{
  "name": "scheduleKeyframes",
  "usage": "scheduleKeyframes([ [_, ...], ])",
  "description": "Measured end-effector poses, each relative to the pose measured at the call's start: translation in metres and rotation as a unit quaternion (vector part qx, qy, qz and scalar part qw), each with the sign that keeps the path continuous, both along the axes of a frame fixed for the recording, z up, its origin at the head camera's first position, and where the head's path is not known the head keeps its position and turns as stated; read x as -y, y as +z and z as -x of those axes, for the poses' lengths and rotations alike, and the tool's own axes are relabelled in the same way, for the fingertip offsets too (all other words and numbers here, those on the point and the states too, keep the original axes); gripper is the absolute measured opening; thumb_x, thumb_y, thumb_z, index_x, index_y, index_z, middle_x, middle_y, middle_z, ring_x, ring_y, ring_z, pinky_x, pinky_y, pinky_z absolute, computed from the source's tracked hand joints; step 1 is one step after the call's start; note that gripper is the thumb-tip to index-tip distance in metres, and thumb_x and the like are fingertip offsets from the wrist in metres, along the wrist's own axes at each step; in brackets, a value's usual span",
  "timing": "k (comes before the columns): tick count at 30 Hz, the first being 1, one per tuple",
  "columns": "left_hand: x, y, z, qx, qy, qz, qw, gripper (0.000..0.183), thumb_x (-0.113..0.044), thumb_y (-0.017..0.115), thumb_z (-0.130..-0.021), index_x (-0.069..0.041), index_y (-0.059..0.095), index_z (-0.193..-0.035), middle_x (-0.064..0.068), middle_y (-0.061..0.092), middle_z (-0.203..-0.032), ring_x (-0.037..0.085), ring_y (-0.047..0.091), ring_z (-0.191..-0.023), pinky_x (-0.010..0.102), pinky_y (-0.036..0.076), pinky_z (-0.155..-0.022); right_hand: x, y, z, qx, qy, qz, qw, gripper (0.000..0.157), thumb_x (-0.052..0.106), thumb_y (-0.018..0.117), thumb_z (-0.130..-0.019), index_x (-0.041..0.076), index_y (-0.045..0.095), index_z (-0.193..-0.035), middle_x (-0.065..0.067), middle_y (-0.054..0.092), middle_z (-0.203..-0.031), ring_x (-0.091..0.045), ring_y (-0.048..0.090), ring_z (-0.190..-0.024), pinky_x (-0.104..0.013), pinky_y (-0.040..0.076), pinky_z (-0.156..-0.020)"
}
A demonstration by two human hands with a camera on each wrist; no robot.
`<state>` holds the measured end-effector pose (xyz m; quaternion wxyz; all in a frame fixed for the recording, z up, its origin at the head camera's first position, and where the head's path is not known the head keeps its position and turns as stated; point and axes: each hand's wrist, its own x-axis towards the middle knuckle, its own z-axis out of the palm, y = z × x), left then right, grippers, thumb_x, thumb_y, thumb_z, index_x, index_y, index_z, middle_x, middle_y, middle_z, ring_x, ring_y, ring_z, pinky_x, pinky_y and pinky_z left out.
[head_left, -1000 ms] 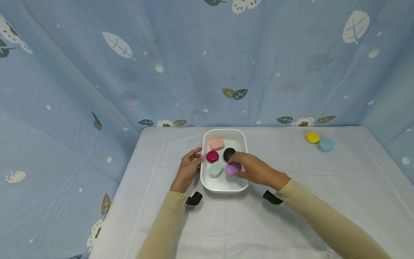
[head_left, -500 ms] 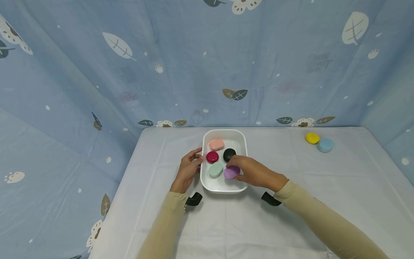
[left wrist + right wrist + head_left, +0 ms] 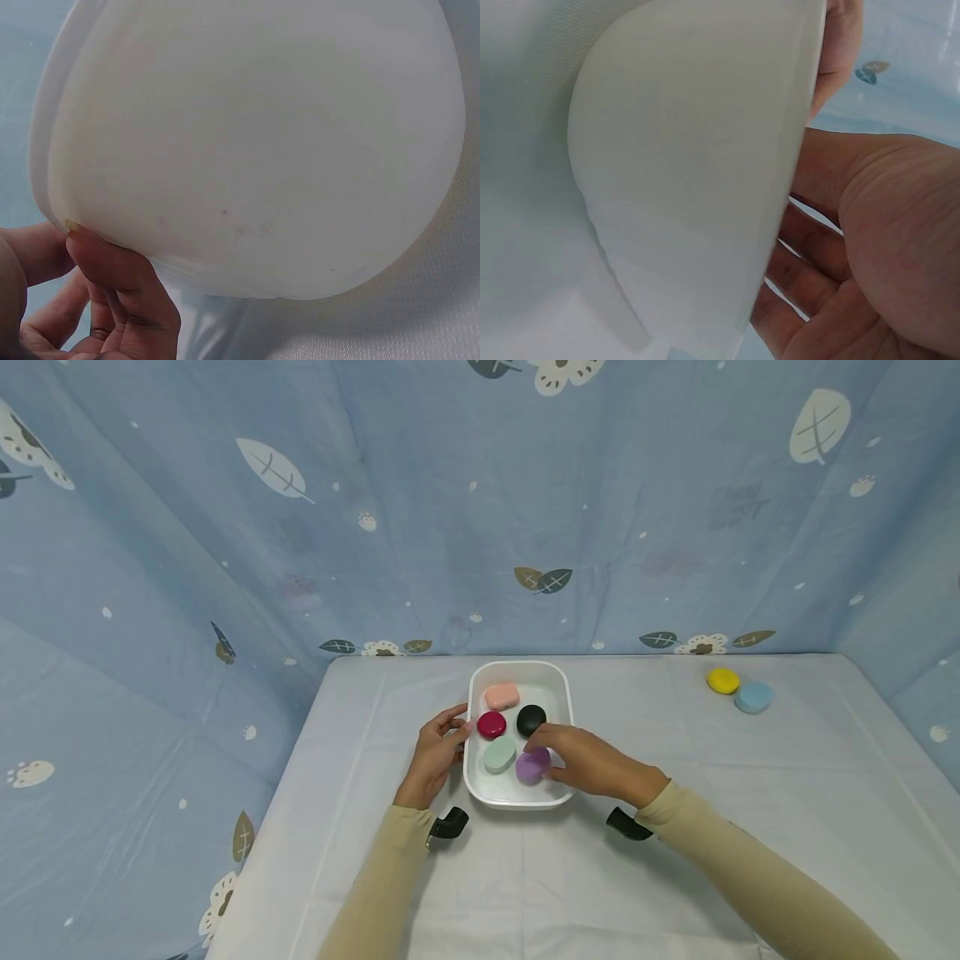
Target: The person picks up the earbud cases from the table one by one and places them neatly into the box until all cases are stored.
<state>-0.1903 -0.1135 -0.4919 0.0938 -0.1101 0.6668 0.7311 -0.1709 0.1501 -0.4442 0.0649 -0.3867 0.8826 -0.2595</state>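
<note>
In the head view my left hand [image 3: 435,756] holds the left rim of a white rectangular basin [image 3: 517,797], thumb on the rim and fingers outside. The left wrist view shows that thumb and finger at the rim of the basin [image 3: 262,150]. My right hand [image 3: 596,762] reaches over the right rim, its thumb and fingertips right at the edges of a purple soap bar [image 3: 531,767] low in the basin. Beside it lie a mint oval soap [image 3: 499,754], a red round soap [image 3: 491,725], a black round soap [image 3: 531,720] and a pink soap [image 3: 502,696].
A yellow round soap [image 3: 723,681] and a light blue soap [image 3: 753,697] lie at the back right of the white-covered table [image 3: 645,893]. A blue patterned curtain [image 3: 450,527] stands behind. Black wrist mounts [image 3: 450,823] stick out below the sleeves.
The purple soap has moved slightly down and left in the basin and now lies flatter, with the right fingers looser about it. The left hand stays on the rim.
</note>
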Motion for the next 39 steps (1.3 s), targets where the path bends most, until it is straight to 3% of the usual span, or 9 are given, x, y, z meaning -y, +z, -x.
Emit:
scheduleKeyframes([
  [6, 0.0, 0.0, 0.0, -0.001, 0.0, -0.005, 1.0, 0.043, -0.007, 0.065, -0.105, -0.007, 0.061, -0.148, 0.01, 0.055, -0.116, 0.016, 0.057, -0.084, 0.026, 0.051, -0.066, -0.008, 0.005, -0.003, 0.008, -0.022, 0.029, 0.999, 0.042, -0.006, 0.085, -0.084, 0.004, 0.073, -0.123, -0.006, 0.07, -0.124, -0.027, 0.066, -0.12, -0.046, 0.055, -0.104],
  [10, 0.001, 0.0, 0.0, -0.002, -0.002, -0.006, 1.0, 0.043, -0.007, 0.065, -0.105, -0.006, 0.06, -0.148, 0.01, 0.055, -0.116, 0.017, 0.057, -0.084, 0.026, 0.051, -0.066, -0.019, 0.008, -0.005, -0.013, -0.05, 0.057, 0.997, 0.043, -0.008, 0.085, -0.084, 0.001, 0.072, -0.124, -0.008, 0.07, -0.124, -0.03, 0.066, -0.12, -0.047, 0.055, -0.103],
  [22, 0.001, 0.0, 0.001, 0.001, 0.001, -0.001, 1.0, 0.043, -0.006, 0.065, -0.105, -0.007, 0.06, -0.148, 0.011, 0.055, -0.118, 0.017, 0.058, -0.084, 0.026, 0.051, -0.066, -0.077, 0.003, -0.005, -0.051, -0.162, 0.111, 0.979, 0.046, -0.01, 0.083, -0.085, 0.003, 0.07, -0.127, -0.014, 0.069, -0.127, -0.035, 0.066, -0.117, -0.055, 0.057, -0.096],
  [31, 0.0, 0.002, 0.001, 0.006, 0.002, 0.0, 1.0, 0.043, -0.007, 0.065, -0.105, -0.008, 0.061, -0.148, 0.012, 0.056, -0.118, 0.017, 0.058, -0.083, 0.026, 0.051, -0.066, -0.131, -0.014, -0.006, -0.109, -0.245, 0.117, 0.956, 0.05, -0.015, 0.083, -0.081, -0.003, 0.068, -0.127, -0.021, 0.068, -0.124, -0.041, 0.067, -0.111, -0.059, 0.056, -0.089],
  [39, 0.0, 0.001, 0.001, 0.0, -0.004, -0.002, 1.0, 0.043, -0.006, 0.065, -0.105, -0.006, 0.06, -0.148, 0.012, 0.056, -0.117, 0.017, 0.059, -0.083, 0.026, 0.052, -0.067, -0.172, -0.026, -0.01, -0.099, -0.335, 0.13, 0.928, 0.049, -0.015, 0.079, -0.085, -0.008, 0.064, -0.132, -0.032, 0.062, -0.128, -0.053, 0.062, -0.112, -0.069, 0.05, -0.09],
])
